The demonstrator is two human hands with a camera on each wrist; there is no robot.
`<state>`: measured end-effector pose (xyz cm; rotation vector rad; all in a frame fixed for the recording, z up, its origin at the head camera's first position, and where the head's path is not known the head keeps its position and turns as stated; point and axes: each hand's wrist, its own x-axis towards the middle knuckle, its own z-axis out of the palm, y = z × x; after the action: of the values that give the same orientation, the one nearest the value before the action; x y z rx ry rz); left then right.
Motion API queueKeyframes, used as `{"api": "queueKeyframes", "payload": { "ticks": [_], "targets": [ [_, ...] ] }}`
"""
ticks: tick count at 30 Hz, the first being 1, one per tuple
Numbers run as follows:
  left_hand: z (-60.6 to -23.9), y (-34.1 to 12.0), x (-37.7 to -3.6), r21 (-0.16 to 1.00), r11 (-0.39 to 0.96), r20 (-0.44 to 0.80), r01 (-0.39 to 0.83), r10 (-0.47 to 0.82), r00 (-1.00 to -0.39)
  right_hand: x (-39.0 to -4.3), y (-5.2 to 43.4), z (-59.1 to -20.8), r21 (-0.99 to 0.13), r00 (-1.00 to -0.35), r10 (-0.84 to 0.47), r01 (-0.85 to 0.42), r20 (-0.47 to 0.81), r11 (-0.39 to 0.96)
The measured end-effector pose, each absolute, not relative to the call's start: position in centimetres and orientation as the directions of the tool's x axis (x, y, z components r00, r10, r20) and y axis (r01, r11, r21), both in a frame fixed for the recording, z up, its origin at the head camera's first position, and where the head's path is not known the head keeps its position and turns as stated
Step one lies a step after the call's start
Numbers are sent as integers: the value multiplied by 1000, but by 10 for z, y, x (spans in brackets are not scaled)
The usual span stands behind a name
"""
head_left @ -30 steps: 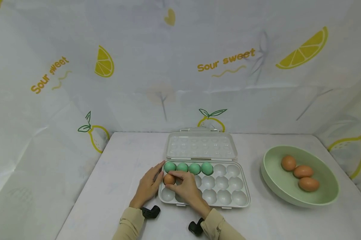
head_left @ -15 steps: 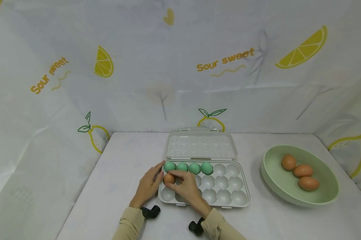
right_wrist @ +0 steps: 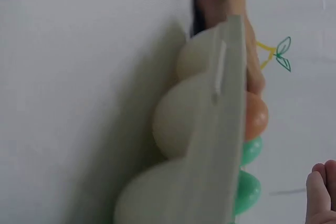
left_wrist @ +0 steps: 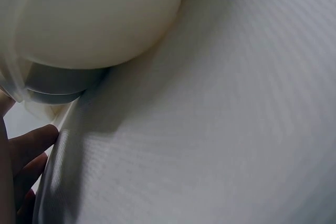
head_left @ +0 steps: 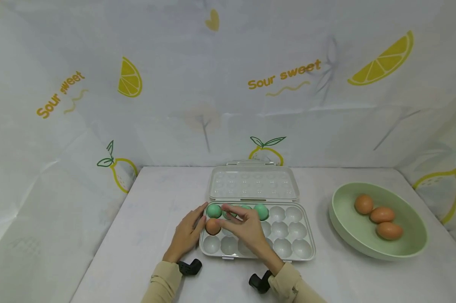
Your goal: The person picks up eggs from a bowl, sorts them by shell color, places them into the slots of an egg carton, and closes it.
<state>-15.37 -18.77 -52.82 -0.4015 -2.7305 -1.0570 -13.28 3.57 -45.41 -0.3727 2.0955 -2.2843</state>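
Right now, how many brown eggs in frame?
4. One brown egg sits in the egg tray, middle row, leftmost cup, beside the left hand. Three more lie in the green bowl. The right hand could hide others.

My left hand [head_left: 187, 232] is lying flat, fingers straight, thumb pointing forward. My right hand [head_left: 247, 228] is hovering raised, fingers loosely spread, thumb and forefinger apart, gripping nothing. Both forearms in beige sleeves are angling inward, black wrist mounts strapped below.
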Motion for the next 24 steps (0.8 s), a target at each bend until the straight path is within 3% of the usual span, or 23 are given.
{"api": "queueKeyframes", "payload": {
  "ticks": [6, 24],
  "targets": [
    [-528, -188, -154, 622, 718, 270, 312, 178, -946, -138, 70, -436, -977, -972, -161, -145, 169, -155],
    [-527, -186, -152, 629, 706, 285, 326, 180, -941, -138, 181, -428, -948, -945, -90, -308, 315, -82]
  ]
}}
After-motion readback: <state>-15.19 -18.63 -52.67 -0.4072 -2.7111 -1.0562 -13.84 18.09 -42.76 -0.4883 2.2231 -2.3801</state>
